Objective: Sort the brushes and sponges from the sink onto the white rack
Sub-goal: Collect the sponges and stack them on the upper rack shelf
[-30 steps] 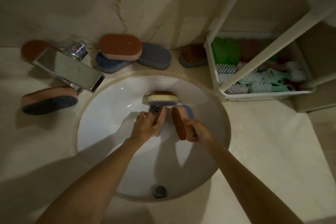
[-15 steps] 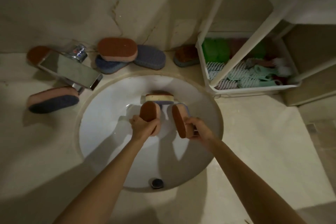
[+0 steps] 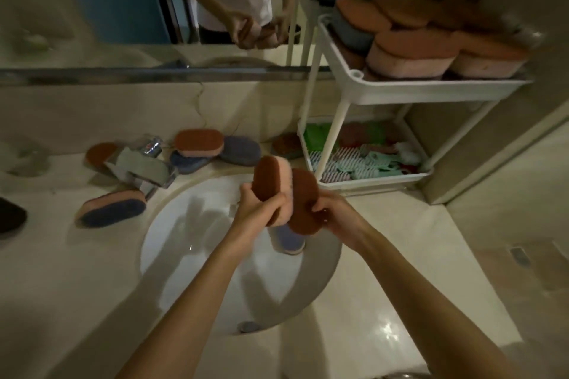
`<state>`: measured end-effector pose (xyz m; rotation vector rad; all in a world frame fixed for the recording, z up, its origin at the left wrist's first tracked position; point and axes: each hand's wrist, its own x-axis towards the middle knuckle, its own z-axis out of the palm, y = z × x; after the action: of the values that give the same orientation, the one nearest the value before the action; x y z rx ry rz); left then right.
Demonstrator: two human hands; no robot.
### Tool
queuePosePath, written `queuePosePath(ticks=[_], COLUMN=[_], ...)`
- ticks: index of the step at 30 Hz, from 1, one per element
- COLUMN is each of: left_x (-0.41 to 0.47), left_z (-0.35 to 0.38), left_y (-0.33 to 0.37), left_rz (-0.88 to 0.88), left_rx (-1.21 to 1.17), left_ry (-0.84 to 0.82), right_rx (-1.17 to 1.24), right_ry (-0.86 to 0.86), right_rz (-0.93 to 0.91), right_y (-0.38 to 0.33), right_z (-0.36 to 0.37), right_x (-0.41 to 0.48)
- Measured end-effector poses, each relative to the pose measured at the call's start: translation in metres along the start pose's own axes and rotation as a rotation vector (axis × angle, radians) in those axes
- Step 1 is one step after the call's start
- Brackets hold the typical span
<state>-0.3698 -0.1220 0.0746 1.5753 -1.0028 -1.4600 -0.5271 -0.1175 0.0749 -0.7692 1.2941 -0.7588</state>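
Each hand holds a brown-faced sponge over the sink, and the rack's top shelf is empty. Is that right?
Not quite. In the head view the rack's top shelf is piled with sponges, not empty. The rest holds: the left hand grips the left sponge and the right hand the right sponge, both brown-faced, over the sink.

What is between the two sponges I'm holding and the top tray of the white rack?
Nothing visible. The left hand grips one sponge, the right hand another sponge, both over the sink, with open air up to the top tray. That tray is already piled with sponges.
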Motion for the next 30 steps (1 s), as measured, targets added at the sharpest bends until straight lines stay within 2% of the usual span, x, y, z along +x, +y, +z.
queuePosePath(ticks=[4, 6, 9, 12, 18, 27, 30], left_x=[-0.019, -0.029, -0.044, -0.052, -0.065, -0.071, -0.066], left_z=[0.011, 0.019, 0.033, 0.044, 0.069, 0.114, 0.121], left_y=[0.046, 0.066, 0.092, 0.110, 0.155, 0.213, 0.228], left_rz=[0.074, 0.136, 0.263, 0.378, 0.517, 0.574, 0.562], left_rx=[-0.218, -0.332, -0.431, -0.433, -0.453, -0.475, -0.393], left_ry=[-0.069, -0.139, -0.207, -0.251, -0.319, -0.362, -0.373], right_rx=[0.215, 0.190, 0.012, -0.111, -0.076, -0.303, -0.384], right_ry=[0.011, -0.013, -0.002, 0.047, 0.075, 0.138, 0.136], right_rz=[-0.163, -0.223, -0.333, -0.426, -0.519, -0.647, -0.672], right_y=[-0.038, -0.054, -0.079, -0.103, -0.147, -0.198, -0.212], right_z=[-0.019, -0.023, -0.030, -0.040, -0.064, -0.102, -0.114], right_x=[-0.021, -0.033, -0.052, -0.066, -0.089, -0.111, -0.109])
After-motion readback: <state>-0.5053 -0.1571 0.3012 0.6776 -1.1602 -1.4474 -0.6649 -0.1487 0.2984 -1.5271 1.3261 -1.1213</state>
